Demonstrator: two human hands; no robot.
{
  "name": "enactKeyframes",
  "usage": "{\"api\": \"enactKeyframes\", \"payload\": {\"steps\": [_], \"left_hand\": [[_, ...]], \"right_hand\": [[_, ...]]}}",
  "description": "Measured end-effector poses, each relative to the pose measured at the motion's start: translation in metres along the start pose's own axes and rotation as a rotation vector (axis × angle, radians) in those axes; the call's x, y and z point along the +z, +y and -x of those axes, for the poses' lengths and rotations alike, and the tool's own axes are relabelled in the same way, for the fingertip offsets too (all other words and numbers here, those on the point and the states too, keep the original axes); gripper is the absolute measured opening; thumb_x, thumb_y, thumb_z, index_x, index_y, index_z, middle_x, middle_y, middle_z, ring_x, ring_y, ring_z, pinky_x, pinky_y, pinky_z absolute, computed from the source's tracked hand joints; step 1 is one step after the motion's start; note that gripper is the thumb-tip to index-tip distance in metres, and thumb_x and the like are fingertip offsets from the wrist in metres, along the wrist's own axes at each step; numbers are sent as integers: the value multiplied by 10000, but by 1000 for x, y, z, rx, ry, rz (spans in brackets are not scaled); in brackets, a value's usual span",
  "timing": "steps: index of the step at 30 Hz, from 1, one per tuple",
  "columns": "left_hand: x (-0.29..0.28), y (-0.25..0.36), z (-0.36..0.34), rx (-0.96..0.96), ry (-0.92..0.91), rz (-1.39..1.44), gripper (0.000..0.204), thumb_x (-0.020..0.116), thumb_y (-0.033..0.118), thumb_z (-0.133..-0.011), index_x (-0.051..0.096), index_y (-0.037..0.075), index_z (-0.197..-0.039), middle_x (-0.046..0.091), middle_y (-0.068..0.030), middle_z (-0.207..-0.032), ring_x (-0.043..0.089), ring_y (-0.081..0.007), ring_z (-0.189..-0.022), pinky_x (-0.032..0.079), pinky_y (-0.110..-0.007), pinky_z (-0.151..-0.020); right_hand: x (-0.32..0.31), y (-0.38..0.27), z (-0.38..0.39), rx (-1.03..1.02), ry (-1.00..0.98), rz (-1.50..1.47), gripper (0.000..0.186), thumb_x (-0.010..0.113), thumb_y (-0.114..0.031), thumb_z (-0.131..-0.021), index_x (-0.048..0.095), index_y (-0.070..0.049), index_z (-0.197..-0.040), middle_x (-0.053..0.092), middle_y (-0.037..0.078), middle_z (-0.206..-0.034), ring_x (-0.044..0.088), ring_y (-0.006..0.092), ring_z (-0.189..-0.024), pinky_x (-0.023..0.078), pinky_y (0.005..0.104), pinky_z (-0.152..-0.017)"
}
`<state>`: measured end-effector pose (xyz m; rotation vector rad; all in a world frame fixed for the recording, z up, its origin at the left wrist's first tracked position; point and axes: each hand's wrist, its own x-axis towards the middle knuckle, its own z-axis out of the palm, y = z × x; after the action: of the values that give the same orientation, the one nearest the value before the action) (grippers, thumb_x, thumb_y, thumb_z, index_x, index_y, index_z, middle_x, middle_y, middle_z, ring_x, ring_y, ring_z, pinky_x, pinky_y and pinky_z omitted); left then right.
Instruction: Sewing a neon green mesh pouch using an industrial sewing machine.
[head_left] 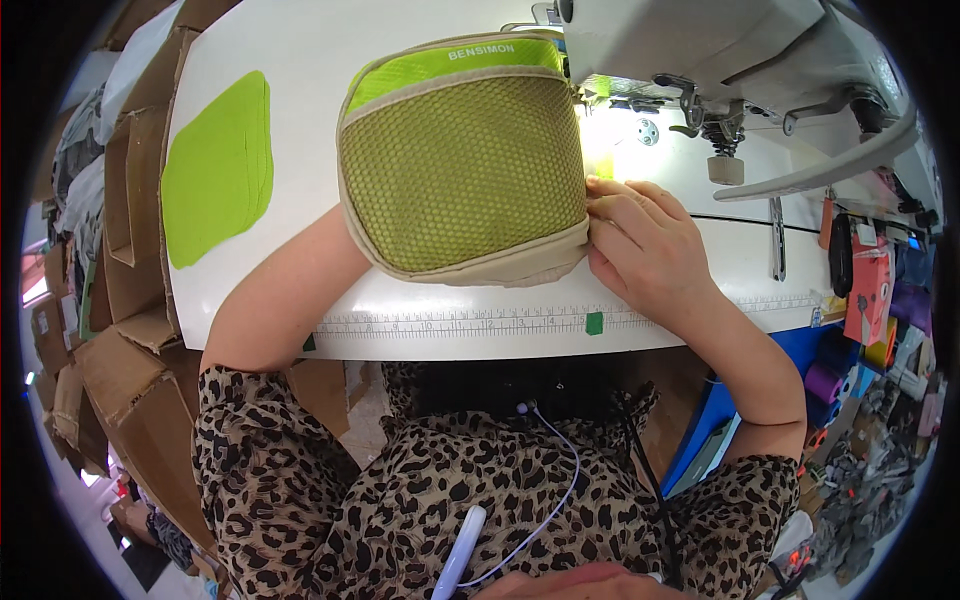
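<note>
Facing the wearer in the head view, just left of the sewing machine (665, 40): one mesh pouch (465, 175), olive net front, bright green band along the far edge, beige binding. Outline near square with rounded corners; no marked long axis. Side edge nearest the sewing machine reaches the lit area below the machine's head. Rest on the bench (300, 60) or held clear of it: cannot be told.

Right hand (645, 240), one: at the pouch's machine-side edge, on the near side of the sewing machine's head. Fingers bent inward, closed on that edge; pouch lies directly to this hand's left, touching. Of the two, this one appears nearer the sewing machine.

Left hand, one: hidden behind or inside the pouch, on the side away from the sewing machine; grip cannot be told. Left forearm (285, 275) slants in from the near left and disappears at the pouch's lower left edge.

Green panel (220, 170), one: flat on the bench, far to the left of the sewing machine, beyond the pouch, well apart from it.

Measuring strip (460, 325), one: along the bench's near edge, on the wearer's side of the sewing machine; green tape piece (595, 323) upon it.
</note>
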<state>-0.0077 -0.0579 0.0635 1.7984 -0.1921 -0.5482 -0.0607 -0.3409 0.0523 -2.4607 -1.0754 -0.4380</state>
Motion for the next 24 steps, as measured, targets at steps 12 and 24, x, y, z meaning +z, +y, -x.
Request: {"api": "enactKeyframes", "payload": {"steps": [12, 24], "left_hand": [[-1, 7, 1, -67, -54, 50, 429, 723, 197, -919, 616, 34, -1301, 677, -133, -1249, 663, -250, -1098, 535, -403, -937], [-2, 114, 50, 668, -652, -481, 550, 820, 370, -802, 684, 9, -1195, 692, -149, -1187, 659, -324, -1113, 505, -435, -975]], "right_hand": [[0, 6, 0, 19, -5, -23, 148, 720, -89, -750, 619, -74, -857, 616, 32, -993, 648, 167, -1091, 509, 335, -923], [-4, 18, 10, 41, -79, -98, 284, 740, -46, -707, 670, -44, -982, 650, 57, -1054, 668, 235, -1059, 524, 376, -943]]}}
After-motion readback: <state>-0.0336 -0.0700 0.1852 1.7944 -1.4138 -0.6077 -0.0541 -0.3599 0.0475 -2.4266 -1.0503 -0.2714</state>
